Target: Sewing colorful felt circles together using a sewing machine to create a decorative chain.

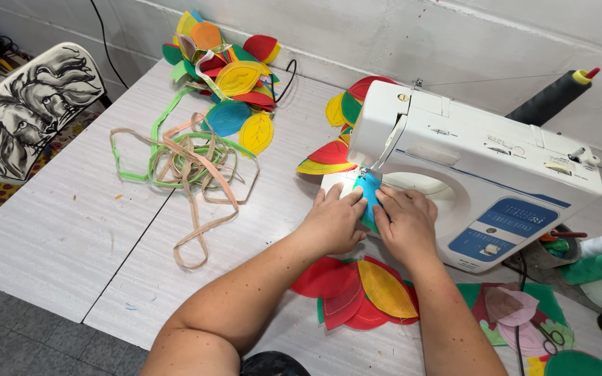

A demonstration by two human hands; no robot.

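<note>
Two hands are pressing a small blue leaf point(368, 189) flat on the bed of the sewing machine point(482, 174), right under its needle. The left hand point(334, 221) is lying palm down with fingers together on the leaf's left side; the right hand point(405, 224) is lying the same way on its right side, fingertips touching the fabric. Neither is gripping anything; both are flattened and holding the piece down against the machine.

Judging by how things are lying, the stitching is partly through. A pile of finished leaves point(228, 63) in yellow, red, green, orange and blue, with vein lines sewn on them, is sitting at the far end of the table point(57, 223), and more are showing behind the machine head point(346, 108). A stack of red and yellow leaves point(360, 292) is resting just below the wrists; whether all of these are already sewn is hard to tell. Further cut pieces point(517, 313) in pink and green are lying to the right, seemingly waiting.

The blue leaf is mostly hidden by the fingers; only a narrow strip is showing between the hands, bright turquoise, with a green edge peeking out beneath.

Tangled green and tan strips point(182, 160) are lying on the table, well apart from the hands.
</note>
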